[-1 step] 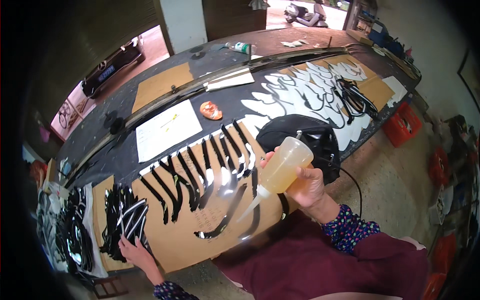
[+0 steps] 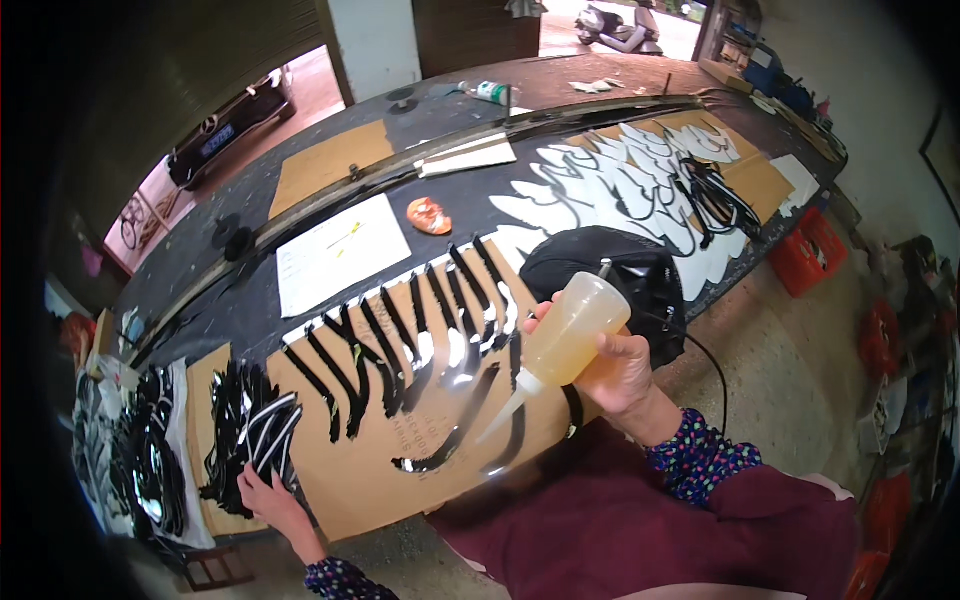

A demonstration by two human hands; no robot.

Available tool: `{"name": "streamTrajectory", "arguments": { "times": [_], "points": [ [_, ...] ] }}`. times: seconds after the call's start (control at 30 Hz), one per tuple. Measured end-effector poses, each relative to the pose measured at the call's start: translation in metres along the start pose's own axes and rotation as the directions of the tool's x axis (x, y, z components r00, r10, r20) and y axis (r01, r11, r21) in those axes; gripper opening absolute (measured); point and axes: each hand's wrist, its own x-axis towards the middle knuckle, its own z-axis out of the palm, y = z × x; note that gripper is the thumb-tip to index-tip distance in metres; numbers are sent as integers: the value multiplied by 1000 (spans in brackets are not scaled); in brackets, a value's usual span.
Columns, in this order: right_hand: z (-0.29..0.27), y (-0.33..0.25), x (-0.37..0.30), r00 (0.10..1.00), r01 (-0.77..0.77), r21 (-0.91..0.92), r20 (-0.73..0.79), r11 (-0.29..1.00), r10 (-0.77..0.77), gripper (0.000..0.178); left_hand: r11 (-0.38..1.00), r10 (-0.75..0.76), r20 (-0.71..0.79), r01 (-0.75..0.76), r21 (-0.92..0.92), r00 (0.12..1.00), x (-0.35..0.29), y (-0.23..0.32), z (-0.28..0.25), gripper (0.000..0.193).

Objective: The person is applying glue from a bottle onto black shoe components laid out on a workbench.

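Note:
A clear squeeze bottle [image 2: 572, 335] of yellowish liquid is gripped in my right hand [image 2: 622, 378], tilted so its thin nozzle points down and left over a cardboard sheet [image 2: 375, 490]. Beneath the nozzle lie curved black strips [image 2: 450, 440], some with glossy or wet-looking patches. More black strips [image 2: 365, 360] stand in a row along the sheet's far edge. At the left, my left hand [image 2: 268, 500] has its fingers closed at the near side of a pile of black strips [image 2: 240, 415], some with pale edges. Its fingertips seem to pinch a strip there.
Beyond the sheet lie a white paper [image 2: 345, 255] and an orange crumpled item [image 2: 429, 216]. A black bag-like object [image 2: 590, 255] sits behind the bottle, with a cable hanging down. White leaf-shaped pieces [image 2: 620, 185] cover the far right. A red crate [image 2: 808, 252] stands beside the table.
The whole view has shifted slightly, with the table contents a little further right. Both hands keep nearly the same place and hold.

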Motion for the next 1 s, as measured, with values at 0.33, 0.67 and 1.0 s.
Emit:
{"name": "streamTrajectory", "arguments": {
  "times": [0.33, 0.67, 1.0],
  "points": [
    [19, 35, 11, 999, 26, -135, -16, 991, -28, 67, 940, 216, -8, -210, -268, 976, 14, -24, -9, 26],
    [0, 42, 9, 999, -17, -83, 31, 996, 20, 75, 789, -77, 193, 178, -588, 978, 26, -58, -10, 23],
    [-3, 43, 6, 997, -31, -31, 71, 999, 33, 75, -110, 127, 543, 556, -824, 830, 41, -56, -62, 32]
  ]
}}
